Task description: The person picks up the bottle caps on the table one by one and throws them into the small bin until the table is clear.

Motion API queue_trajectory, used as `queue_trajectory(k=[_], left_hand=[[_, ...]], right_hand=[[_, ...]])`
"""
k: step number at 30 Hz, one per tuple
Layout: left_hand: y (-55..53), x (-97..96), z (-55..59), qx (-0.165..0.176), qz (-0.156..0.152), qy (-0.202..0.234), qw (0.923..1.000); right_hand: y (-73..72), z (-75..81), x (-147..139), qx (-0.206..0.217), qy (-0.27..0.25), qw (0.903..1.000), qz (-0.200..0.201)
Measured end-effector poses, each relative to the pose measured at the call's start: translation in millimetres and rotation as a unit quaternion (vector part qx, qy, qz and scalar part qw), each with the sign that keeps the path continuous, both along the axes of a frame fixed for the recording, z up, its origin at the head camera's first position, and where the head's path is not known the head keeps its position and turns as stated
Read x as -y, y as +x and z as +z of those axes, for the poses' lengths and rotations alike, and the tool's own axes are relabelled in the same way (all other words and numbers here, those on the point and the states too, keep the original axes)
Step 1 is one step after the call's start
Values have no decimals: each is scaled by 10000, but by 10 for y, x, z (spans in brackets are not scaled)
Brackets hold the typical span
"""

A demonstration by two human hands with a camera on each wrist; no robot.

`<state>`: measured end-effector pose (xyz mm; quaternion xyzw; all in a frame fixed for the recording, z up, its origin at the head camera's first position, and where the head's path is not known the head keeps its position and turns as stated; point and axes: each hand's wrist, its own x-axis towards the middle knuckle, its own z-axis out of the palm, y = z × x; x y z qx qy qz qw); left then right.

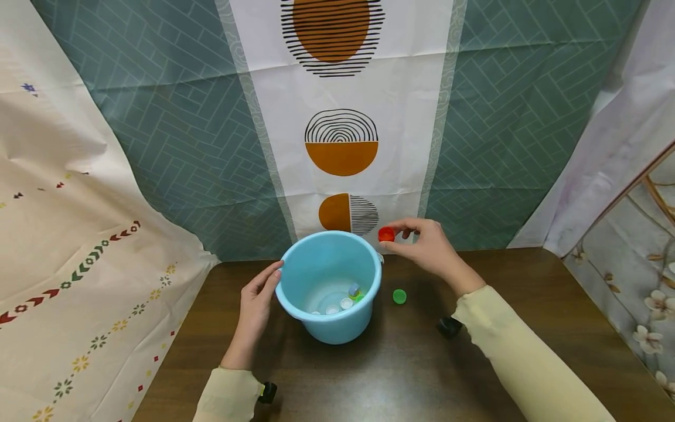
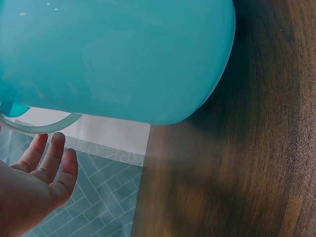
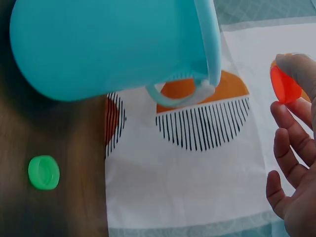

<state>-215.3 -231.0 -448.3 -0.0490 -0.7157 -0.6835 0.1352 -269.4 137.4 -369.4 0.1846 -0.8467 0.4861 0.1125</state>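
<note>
A light blue bucket (image 1: 337,329) stands on the dark wooden table. My left hand (image 1: 257,299) holds its left rim between thumb and fingers; the left wrist view shows the other fingers (image 2: 55,160) beside the bucket's handle (image 2: 42,129). Above and just right of the rim, my right hand (image 1: 428,247) pinches a red bottle cap (image 1: 387,234), its hollow side partly visible. Several caps lie at the bottom of the bucket, among them a white cap (image 1: 346,303) and a blue cap (image 1: 354,289). A green cap (image 1: 399,296) lies on the table right of the bucket.
The wooden table (image 1: 337,387) ends at a hanging patterned cloth (image 1: 358,94) close behind the bucket. A cream embroidered cloth (image 1: 68,264) hangs at the left, and a floral cloth (image 1: 633,281) at the right. A black wrist strap piece (image 1: 449,327) sits beneath the right sleeve.
</note>
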Motion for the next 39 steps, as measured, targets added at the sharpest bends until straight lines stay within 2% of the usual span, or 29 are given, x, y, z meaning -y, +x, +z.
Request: queue_trajectory(k=[7, 14, 17, 23, 26, 31, 39], left_hand=[[-16, 13, -20, 10, 23, -10, 10000], [-27, 16, -26, 9, -23, 44, 10000], [-4, 11, 10, 47, -81, 108, 9999], [88, -31, 183, 109, -231, 126, 9996], [113, -53, 225, 154, -215, 108, 9996], [117, -68, 236, 148, -165, 56, 9997], [115, -62, 227, 140, -162, 47, 9998]], right_hand=[[-22, 58, 188, -56, -93, 9991, 403], [-31, 78, 359, -77, -115, 9983, 559], [-32, 83, 436, -32, -113, 9979, 633], [-38, 103, 596, -118, -115, 9968, 781], [-38, 106, 666, -112, -160, 9962, 852], [-46, 97, 776, -2, -214, 9950, 978], [-51, 92, 952, 185, 42, 9939, 1089]])
